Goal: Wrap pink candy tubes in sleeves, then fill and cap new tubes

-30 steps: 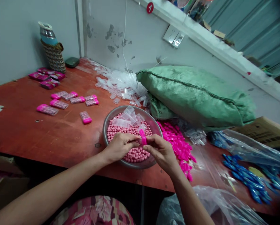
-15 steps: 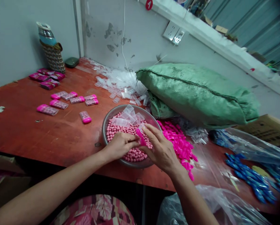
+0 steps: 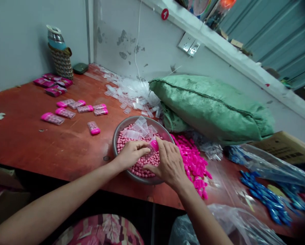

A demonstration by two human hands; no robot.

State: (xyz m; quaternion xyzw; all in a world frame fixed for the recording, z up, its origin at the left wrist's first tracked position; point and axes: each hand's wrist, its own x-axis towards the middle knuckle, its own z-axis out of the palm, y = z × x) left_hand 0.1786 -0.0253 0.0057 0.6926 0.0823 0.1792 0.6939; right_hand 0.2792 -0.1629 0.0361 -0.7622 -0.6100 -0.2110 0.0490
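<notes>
Over a metal bowl (image 3: 115,144) of pink beads (image 3: 142,170), my left hand (image 3: 133,154) pinches a small clear container with a pink cap (image 3: 153,145). My right hand (image 3: 169,161) touches the cap with its fingertips, its thumb spread apart over the beads. Several clear empty containers (image 3: 139,128) lie on the beads at the back of the bowl. A heap of bright pink caps (image 3: 193,160) lies right of the bowl. Several filled containers with pink caps (image 3: 93,128) rest on the table to the left.
A green sack (image 3: 211,105) lies behind the bowl, beside a pile of clear containers (image 3: 139,92). Pink packets (image 3: 55,90) and a flask in a woven holder (image 3: 61,61) stand at the back left. Blue wrapped pieces (image 3: 267,197) and plastic bags (image 3: 272,163) are at the right.
The pink cap has turned and now sits on the container's end. My right hand has shifted slightly left, its thumb moving away from the cap. The view has shifted a little.
</notes>
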